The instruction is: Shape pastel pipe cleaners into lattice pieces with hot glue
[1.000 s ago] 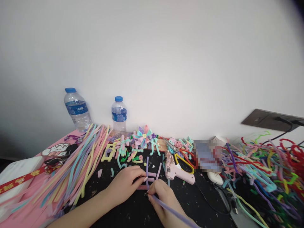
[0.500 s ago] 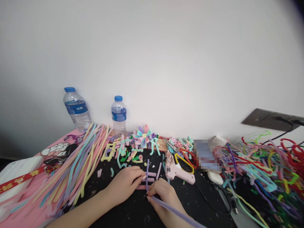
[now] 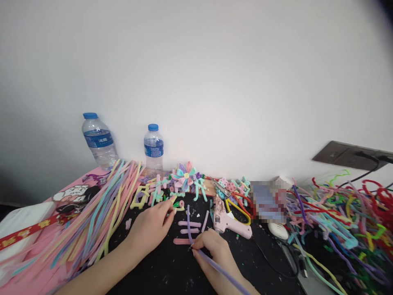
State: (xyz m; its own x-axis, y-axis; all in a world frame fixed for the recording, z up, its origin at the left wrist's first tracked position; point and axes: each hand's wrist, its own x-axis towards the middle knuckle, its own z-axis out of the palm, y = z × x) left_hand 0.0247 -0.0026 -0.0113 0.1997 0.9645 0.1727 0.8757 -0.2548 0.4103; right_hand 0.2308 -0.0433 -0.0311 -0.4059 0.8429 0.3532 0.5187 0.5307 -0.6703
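Note:
Between the thumb and fingers of my right hand [image 3: 215, 256] a long purple pipe cleaner [image 3: 225, 273] is pinched. Its upper end stands across several short cut pieces on the black mat [image 3: 153, 272]: two lilac pieces [image 3: 189, 224] and a pink one [image 3: 181, 241]. Another short lilac piece [image 3: 205, 221] lies slantwise near the right hand. My left hand [image 3: 155, 225] is apart from these, its thumb and forefinger spread, nothing visible in it. Its fingertips are by small green and pink pipe-cleaner shapes [image 3: 179, 206], partly hidden behind the hand.
A pink glue gun [image 3: 231, 224] and yellow-handled scissors [image 3: 238, 211] lie to the right, beside a cable. Long pastel pipe cleaners [image 3: 107, 209] spread at left; a tangled pile [image 3: 346, 233] fills the right. Two water bottles [image 3: 154, 147] and a pipe-cleaner flower [image 3: 186, 176] stand by the wall.
My left hand has let go of the purple pipe cleaner's upper part and moved up and left. The right hand keeps its pinch, nearly in place.

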